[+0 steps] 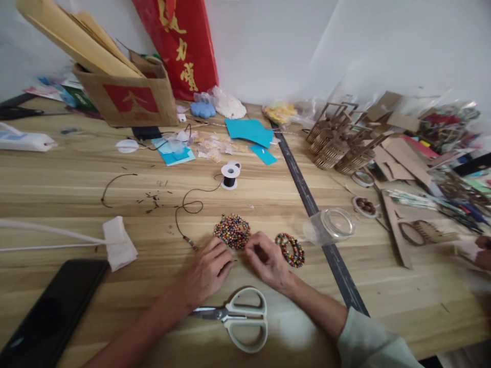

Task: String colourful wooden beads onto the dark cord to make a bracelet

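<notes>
A pile of small multicoloured beads [232,231] lies between and just beyond my two hands. My left hand [209,268] pinches the end of a thin black cord [197,189], whose dark tip pokes out at the fingertips. Several beads are threaded on this cord left of the hand, and it runs back to a white spool [230,176]. At the pile's right edge, my right hand [268,259] has its fingers curled together; anything in them is too small to make out. Coiled bead strings [290,250] rest right of it. Scissors [245,319] lie nearer me.
A phone [53,312] and white tissue [119,243] are at left. A clear jar [330,226] lies on its side at right, by a dark strip. Wooden baskets [333,143], a cardboard box [126,97] and blue paper [249,132] stand or lie farther back. Another person's hand shows far right.
</notes>
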Action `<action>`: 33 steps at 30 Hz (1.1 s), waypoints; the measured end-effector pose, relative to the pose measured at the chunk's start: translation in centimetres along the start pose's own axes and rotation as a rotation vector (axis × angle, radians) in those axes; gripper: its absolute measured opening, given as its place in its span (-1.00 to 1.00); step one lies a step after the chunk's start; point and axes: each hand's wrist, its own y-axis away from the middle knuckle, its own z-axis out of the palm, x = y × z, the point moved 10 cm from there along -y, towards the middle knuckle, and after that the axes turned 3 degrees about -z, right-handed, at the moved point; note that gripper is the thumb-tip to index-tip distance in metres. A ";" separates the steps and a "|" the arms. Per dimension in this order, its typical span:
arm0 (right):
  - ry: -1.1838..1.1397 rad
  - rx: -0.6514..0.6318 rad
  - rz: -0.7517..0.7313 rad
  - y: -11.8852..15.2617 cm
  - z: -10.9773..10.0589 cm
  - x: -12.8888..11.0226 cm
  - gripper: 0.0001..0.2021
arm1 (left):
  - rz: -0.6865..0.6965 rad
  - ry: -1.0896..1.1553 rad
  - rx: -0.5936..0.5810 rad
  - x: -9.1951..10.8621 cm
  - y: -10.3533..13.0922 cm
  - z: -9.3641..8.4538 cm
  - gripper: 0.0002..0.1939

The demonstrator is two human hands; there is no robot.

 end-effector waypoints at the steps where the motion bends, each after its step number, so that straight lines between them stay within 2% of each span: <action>1: 0.004 0.021 0.037 0.1 -0.3 0.5 -0.93 | 0.004 -0.008 -0.015 -0.1 0.1 0.2 -0.83; 4: 0.042 -0.001 0.080 0.1 -0.3 1.2 -0.96 | 0.002 -0.044 -0.040 -0.5 0.4 0.6 -0.83; 9: 0.180 -0.103 -0.025 0.2 1.1 0.7 -0.92 | -0.030 -0.069 -0.058 -1.3 0.7 0.8 -0.85; 13: 0.263 -0.138 -0.032 0.4 1.6 1.2 -0.94 | -0.035 -0.061 -0.038 -1.3 0.6 0.7 -0.85; 19: 0.240 -0.127 -0.001 0.1 1.4 1.8 -0.94 | -0.069 0.053 0.014 -1.0 -0.3 0.3 -0.85; 28: 0.159 -0.063 0.036 -0.1 0.6 1.6 -0.93 | -0.197 0.151 -0.051 -2.3 -0.6 0.9 -0.87; 33: 0.239 -0.113 -0.012 -0.1 1.0 1.0 -0.90 | -0.195 0.158 -0.044 -2.2 -0.6 0.9 -0.86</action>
